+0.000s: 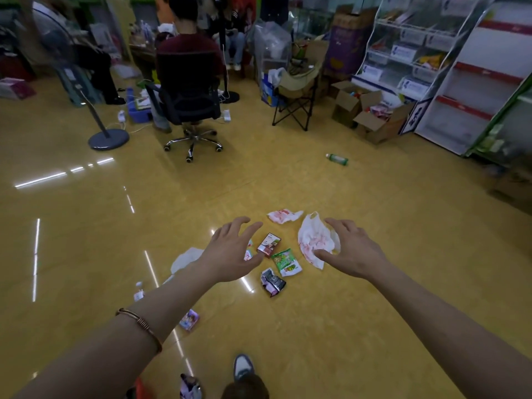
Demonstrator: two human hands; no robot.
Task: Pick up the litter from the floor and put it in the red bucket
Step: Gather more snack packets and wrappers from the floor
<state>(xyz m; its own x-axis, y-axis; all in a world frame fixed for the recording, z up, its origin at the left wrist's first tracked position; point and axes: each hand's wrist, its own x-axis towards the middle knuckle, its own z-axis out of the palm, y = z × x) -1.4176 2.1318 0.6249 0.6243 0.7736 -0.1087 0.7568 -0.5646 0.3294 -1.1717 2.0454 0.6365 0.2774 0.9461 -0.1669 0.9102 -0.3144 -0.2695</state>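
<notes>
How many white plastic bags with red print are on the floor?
2: one crumpled white bag with red print under the right hand, a smaller one just beyond. Others may be hidden.

I note a glossy yellow floor (316, 326). Lying on it: two crumpled white-and-red bags (315, 243) (283, 216), a red carton (269, 244), a green wrapper (286, 262), a dark wrapper (272, 282), and, well apart, a green bottle (337, 159).

Two red-printed white bags (285, 216) (315, 243), three snack wrappers (286, 262), one small carton (268, 244) and one bottle (337, 159) are counted on the floor (374, 283).
</notes>
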